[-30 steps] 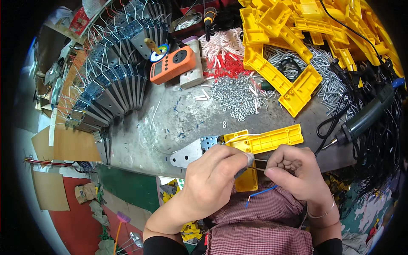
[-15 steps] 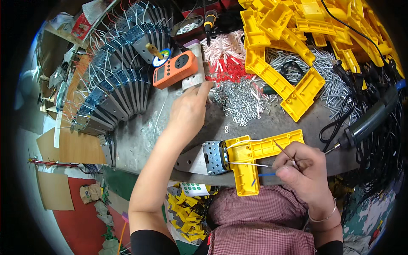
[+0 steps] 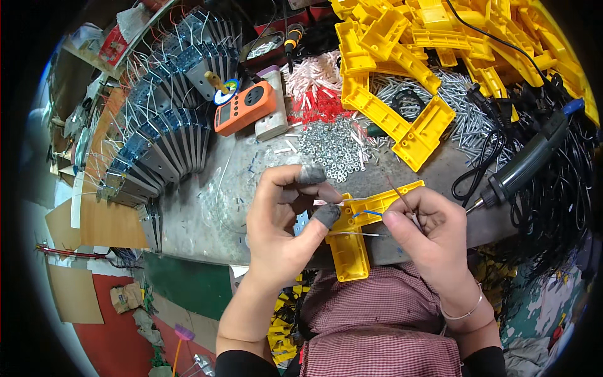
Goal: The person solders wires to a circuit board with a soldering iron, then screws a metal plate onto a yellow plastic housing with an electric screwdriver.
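Left grip (image 3: pixel 279 220) has come back from the pile of pink and red sleeves (image 3: pixel 314 81), now just left of the yellow housing (image 3: pixel 352 257). Thumb and forefinger stand apart; a small pale piece (image 3: pixel 319 202) shows between thumb and fingers, can't tell if pinched. Right grip (image 3: pixel 432 223) stays closed, thumb against fingers, on a thin brown wire (image 3: pixel 397 193). Blue wire (image 3: pixel 367 213) runs from its thumb toward left grip. Housing sits on the bench (image 3: pixel 195 220), between both grips and below; white wire (image 3: pixel 355 234) lies across it. Reads as parts fetch done, wiring resumed.
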`<action>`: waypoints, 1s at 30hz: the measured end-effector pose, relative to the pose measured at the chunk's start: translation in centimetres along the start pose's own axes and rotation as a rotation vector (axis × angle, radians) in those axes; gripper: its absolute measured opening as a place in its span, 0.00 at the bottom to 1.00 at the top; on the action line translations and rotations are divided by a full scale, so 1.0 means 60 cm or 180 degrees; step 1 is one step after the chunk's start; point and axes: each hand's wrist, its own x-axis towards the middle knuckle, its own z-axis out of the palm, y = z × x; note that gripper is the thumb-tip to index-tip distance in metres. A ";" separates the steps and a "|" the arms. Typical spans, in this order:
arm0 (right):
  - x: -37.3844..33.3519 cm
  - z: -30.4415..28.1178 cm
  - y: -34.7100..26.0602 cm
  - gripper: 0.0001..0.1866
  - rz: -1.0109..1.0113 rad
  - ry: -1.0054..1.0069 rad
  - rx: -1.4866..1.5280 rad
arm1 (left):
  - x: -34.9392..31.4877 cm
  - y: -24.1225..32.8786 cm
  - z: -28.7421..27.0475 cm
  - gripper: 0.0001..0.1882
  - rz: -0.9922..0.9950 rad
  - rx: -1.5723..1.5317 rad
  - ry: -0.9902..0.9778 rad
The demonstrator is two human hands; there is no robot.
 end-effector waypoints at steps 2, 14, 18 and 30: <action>-0.003 0.001 -0.002 0.06 -0.0061 0.0145 -0.0140 | -0.003 0.002 0.002 0.23 -0.0079 -0.0180 0.0006; -0.006 0.009 0.006 0.09 -0.0670 0.0255 -0.0712 | -0.024 0.001 0.015 0.23 -0.0253 -0.0518 0.0099; -0.010 0.014 -0.001 0.09 -0.0575 0.0302 -0.0690 | -0.030 0.005 0.022 0.24 -0.0077 -0.0312 0.0225; -0.005 0.009 -0.003 0.08 -0.0330 0.0161 -0.0547 | -0.050 -0.001 0.029 0.24 0.0405 0.0589 0.0308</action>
